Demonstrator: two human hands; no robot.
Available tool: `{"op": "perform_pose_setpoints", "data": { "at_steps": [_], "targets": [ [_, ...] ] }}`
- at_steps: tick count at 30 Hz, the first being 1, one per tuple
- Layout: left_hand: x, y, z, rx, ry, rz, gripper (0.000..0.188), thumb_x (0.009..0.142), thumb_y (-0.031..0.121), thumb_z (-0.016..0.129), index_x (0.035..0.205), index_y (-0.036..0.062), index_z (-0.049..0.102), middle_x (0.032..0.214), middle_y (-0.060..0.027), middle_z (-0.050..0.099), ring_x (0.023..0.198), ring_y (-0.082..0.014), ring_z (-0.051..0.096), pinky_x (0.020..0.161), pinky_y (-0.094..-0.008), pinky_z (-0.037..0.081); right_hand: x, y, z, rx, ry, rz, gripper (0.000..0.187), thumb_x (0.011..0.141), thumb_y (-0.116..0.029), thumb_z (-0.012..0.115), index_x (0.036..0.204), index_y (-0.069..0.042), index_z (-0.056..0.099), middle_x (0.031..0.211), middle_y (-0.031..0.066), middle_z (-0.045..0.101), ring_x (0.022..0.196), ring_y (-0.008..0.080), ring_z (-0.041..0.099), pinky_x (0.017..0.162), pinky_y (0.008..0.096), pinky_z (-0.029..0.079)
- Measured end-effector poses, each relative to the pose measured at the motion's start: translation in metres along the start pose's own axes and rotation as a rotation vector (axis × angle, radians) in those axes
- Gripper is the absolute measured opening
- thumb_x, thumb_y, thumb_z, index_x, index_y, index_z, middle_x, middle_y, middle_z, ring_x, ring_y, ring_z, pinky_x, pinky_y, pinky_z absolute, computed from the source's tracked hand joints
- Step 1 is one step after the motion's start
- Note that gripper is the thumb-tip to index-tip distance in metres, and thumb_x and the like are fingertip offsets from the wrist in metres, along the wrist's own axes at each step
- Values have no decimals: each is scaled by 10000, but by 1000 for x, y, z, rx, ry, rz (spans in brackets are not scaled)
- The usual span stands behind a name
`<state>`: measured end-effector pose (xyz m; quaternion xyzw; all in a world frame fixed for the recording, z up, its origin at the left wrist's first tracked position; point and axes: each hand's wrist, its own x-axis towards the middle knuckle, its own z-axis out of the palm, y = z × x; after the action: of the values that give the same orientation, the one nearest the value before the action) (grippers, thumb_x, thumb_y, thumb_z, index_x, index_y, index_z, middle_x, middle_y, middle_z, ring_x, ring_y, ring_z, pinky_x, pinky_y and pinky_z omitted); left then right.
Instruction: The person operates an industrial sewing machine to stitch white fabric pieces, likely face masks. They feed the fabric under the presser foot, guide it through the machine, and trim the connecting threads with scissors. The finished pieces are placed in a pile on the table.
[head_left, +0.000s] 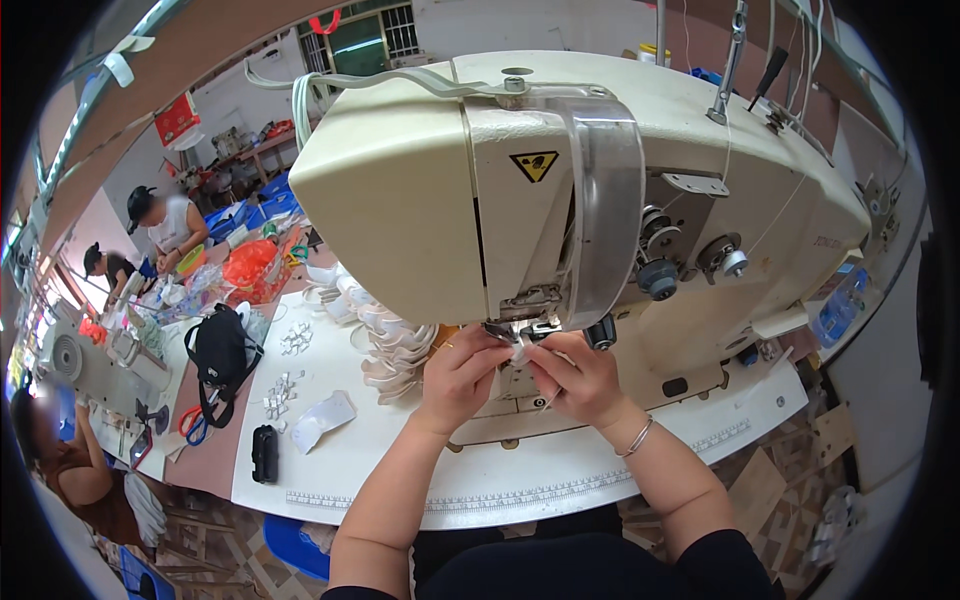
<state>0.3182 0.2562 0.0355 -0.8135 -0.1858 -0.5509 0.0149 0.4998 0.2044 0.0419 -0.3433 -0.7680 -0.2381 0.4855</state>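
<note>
Well, one big cream sewing machine [390,200] fills the middle, with some letters on its right side. It stands on one white table [370,470]. One long ruler strip [480,502] with number marks runs along the front edge. One pile of curved, pale pieces [390,345] sits near one black bag [222,350]. Two hands, the left hand [463,375] and the right hand [580,380], almost meet. One yellow triangle label [534,165] has a black picture. Both hands' fingertips pinch one small white piece [519,350] below the machine's head.
</note>
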Motion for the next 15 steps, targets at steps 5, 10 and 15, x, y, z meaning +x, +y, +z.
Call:
{"op": "perform_pose_setpoints", "data": {
  "at_steps": [5,10,15],
  "targets": [
    [4,-4,-2,-96,-18,-16,274,633,-106,617,831,79,651,857,-46,607,802,-212,615,628,-290,507,2,-4,0,-21,3,13,333,614,-24,703,933,-91,636,877,33,531,697,197,542,563,293,468],
    [8,-12,-6,-124,-92,-103,243,644,-108,635,815,65,645,852,-77,601,767,-231,614,608,-288,506,6,-7,-2,2,-2,32,315,622,-8,694,925,-71,637,884,43,530,679,193,521,555,280,446],
    [10,-19,-3,-96,-40,-73,182,672,-100,624,784,44,617,812,-81,606,713,-226,606,564,-280,488,-4,-15,-6,101,-2,127,277,626,24,682,889,-51,641,906,64,525,648,172,488,538,259,428]
  ]
}}
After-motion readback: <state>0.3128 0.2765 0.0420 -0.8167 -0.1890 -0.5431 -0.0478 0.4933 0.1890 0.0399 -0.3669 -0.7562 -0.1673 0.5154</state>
